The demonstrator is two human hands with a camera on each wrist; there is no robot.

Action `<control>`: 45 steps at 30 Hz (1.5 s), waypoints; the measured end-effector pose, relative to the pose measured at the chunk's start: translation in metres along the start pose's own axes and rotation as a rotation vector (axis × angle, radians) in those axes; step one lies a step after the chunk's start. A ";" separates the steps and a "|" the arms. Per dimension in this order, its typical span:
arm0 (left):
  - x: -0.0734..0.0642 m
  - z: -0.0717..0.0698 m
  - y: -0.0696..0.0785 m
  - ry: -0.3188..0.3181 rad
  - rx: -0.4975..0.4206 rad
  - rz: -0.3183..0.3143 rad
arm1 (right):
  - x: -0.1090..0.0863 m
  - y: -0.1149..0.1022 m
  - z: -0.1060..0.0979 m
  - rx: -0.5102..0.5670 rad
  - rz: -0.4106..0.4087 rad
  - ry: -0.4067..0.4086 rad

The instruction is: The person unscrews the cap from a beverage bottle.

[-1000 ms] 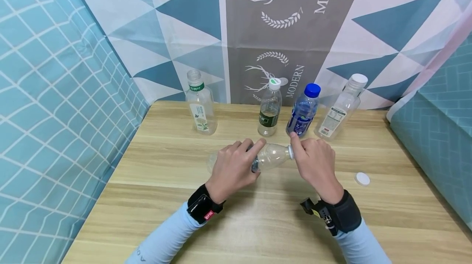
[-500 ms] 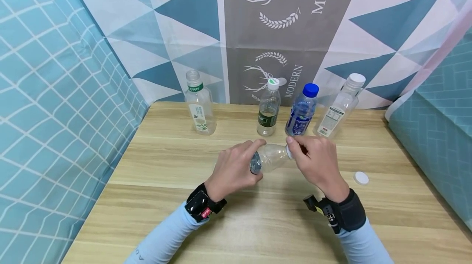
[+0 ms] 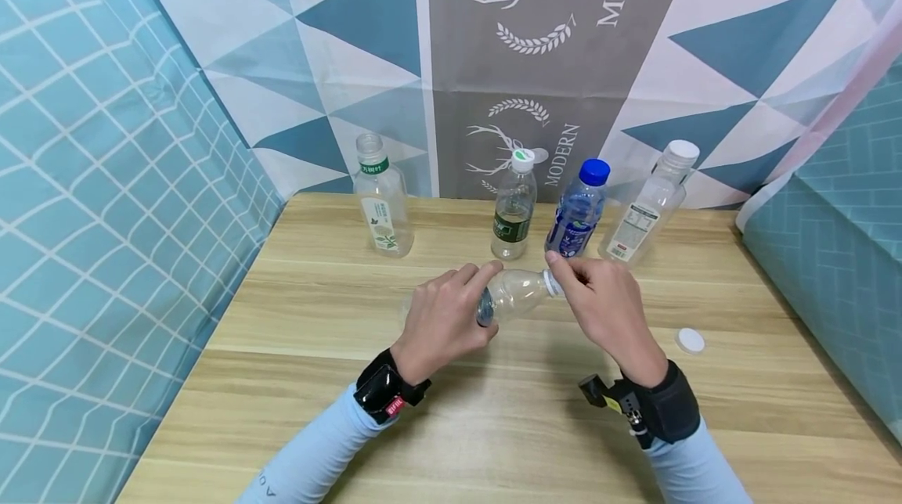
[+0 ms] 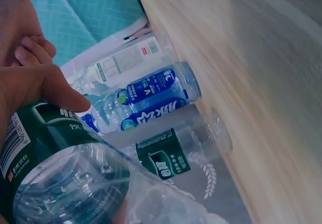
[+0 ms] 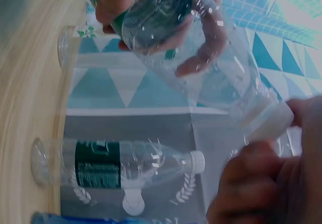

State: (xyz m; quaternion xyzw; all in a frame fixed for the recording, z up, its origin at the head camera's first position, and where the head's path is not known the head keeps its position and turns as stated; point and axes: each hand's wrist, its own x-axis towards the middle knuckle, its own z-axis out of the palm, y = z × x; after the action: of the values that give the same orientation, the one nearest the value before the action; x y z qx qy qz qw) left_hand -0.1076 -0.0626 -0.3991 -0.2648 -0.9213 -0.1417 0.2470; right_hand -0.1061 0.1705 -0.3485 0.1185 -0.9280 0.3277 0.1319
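Observation:
A clear plastic bottle (image 3: 520,293) with a dark green label lies nearly sideways above the table, its neck to the right. Around its label my left hand (image 3: 445,320) grips it, the thumb over the label in the left wrist view. At the neck, my right hand (image 3: 607,304) pinches the white cap (image 5: 269,121) between thumb and fingers; the cap sits on the bottle's mouth. The bottle's base (image 4: 70,189) faces the left wrist camera.
Along the table's back stand an uncapped clear bottle (image 3: 384,210), a white-capped green-label bottle (image 3: 514,210), a blue-capped bottle (image 3: 578,214) and a leaning-looking white-capped bottle (image 3: 644,207). A loose white cap (image 3: 691,340) lies on the wooden table (image 3: 493,433) at right.
My right thumb and fingers have shifted at the cap, leaving more of it visible than half a second ago. The held bottle's neck has risen slightly. The standing bottles stay put.

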 end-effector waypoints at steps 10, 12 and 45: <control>0.002 0.005 0.004 -0.049 -0.048 -0.043 | 0.000 0.009 -0.009 0.038 -0.097 -0.028; 0.003 0.006 0.005 -0.038 -0.043 -0.038 | 0.000 0.009 -0.008 0.061 -0.064 -0.019; 0.003 0.007 0.005 -0.053 -0.099 -0.068 | -0.019 0.069 -0.069 -0.010 -0.176 -0.064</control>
State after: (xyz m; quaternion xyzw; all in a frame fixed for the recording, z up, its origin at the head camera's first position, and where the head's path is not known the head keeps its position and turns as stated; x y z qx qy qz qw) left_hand -0.1096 -0.0546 -0.4026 -0.2487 -0.9279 -0.1883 0.2039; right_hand -0.0980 0.2692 -0.3427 0.2095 -0.9193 0.3062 0.1312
